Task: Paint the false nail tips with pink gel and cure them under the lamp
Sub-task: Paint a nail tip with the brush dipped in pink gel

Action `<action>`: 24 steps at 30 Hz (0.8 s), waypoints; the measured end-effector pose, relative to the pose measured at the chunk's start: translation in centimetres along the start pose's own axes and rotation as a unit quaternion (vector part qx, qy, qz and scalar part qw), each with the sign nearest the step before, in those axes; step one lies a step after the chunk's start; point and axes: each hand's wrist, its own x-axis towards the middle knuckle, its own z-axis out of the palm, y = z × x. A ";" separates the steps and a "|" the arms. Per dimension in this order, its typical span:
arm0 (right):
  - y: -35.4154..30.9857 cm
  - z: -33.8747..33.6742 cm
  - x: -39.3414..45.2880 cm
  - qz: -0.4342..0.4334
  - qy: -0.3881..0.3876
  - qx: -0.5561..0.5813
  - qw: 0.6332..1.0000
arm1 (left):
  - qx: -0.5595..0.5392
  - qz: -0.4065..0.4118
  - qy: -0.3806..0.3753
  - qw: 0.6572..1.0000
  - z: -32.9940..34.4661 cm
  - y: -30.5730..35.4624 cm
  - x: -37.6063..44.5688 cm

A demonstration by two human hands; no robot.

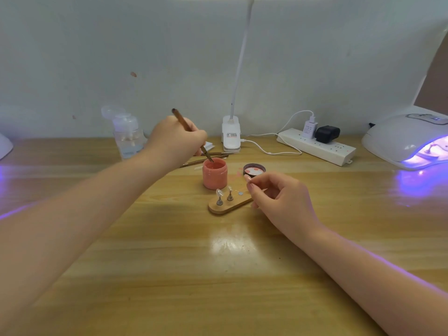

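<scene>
Loading gel in the head view: left hand (175, 139) pinched the brush (191, 134), tip in the open pink jar (215, 173). Right hand (276, 194) pinched a nail tip (247, 177) over the wooden stand (230, 204) — two more tips (224, 191) there. Best to wipe excess on the rim — thin coats should cure cleaner.
</scene>
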 end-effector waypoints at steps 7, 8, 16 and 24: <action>0.0 0.0 0.1 -0.011 -0.012 -0.002 1.000 | 0.112 -0.030 -0.114 0.987 1.9 0.5 1.5; 0.0 0.0 0.1 -0.014 -0.013 -0.005 1.000 | 0.101 -0.040 -0.123 0.987 2.0 0.5 1.6; 0.2 0.0 0.1 -0.006 -0.010 0.009 1.000 | -0.223 -0.146 0.019 0.964 0.1 -1.2 1.3; 0.0 0.0 0.0 0.004 -0.007 0.041 0.999 | -0.308 -0.241 0.038 0.919 -1.0 -4.4 0.0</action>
